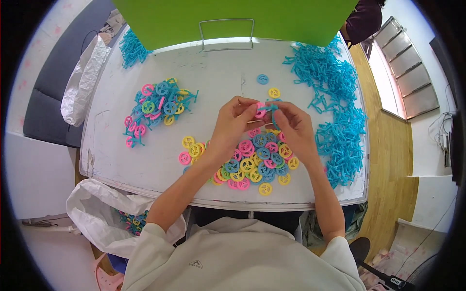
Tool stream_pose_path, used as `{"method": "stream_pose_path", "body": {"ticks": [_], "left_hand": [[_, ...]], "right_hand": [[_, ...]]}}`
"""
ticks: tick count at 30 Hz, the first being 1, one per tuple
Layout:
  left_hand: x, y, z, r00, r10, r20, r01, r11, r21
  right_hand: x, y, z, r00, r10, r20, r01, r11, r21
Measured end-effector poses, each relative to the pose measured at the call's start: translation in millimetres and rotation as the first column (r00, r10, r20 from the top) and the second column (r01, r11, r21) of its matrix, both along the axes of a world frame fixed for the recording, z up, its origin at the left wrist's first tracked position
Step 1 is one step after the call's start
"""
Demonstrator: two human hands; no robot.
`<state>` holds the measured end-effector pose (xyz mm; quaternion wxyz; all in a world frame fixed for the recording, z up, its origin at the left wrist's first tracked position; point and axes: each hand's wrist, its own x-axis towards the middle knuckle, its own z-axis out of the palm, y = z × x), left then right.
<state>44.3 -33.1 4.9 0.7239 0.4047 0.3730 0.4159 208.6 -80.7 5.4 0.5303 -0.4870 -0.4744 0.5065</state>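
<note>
Over the middle of the white table my left hand pinches a small pink plastic wheel between thumb and fingers. Facing it, my right hand is closed on a teal plastic stick piece, held up against the wheel. Whether the two parts are joined I cannot tell. Below my hands lies a loose pile of pink, yellow, blue and green wheels. Beyond them are a single blue wheel and a yellow one.
To the right spreads a long heap of teal stick pieces. Wheels joined with sticks form a pile at left. A green panel with a wire frame stands at the back. A white sack with coloured parts hangs by the near-left edge.
</note>
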Motion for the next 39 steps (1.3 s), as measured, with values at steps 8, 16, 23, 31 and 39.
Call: {"method": "stream_pose_path", "body": {"ticks": [8, 16, 23, 31, 39], "left_hand": [[-12, 11, 4, 0.937, -0.255, -0.238, 0.27, 0.962, 0.031], [-19, 1, -21, 0.601, 0.26, -0.755, 0.525, 0.584, 0.619], [-18, 17, 1, 0.77, -0.019, -0.638, 0.295, 0.897, 0.329], [-20, 18, 5, 0.919, -0.181, -0.351, 0.239, 0.962, 0.129], [-17, 13, 7, 0.922, -0.224, -0.316, 0.253, 0.966, 0.054]], "right_hand": [[18, -2, -5, 0.938, 0.31, 0.152, -0.328, 0.939, 0.107], [8, 0, 9, 0.999, -0.006, -0.048, 0.006, 1.0, -0.009], [11, 2, -1, 0.991, -0.019, 0.132, 0.033, 0.994, -0.103], [5, 0, -3, 0.936, -0.107, 0.334, 0.108, 0.994, 0.015], [2, -2, -16, 0.906, -0.125, 0.405, 0.066, 0.985, 0.157]]}}
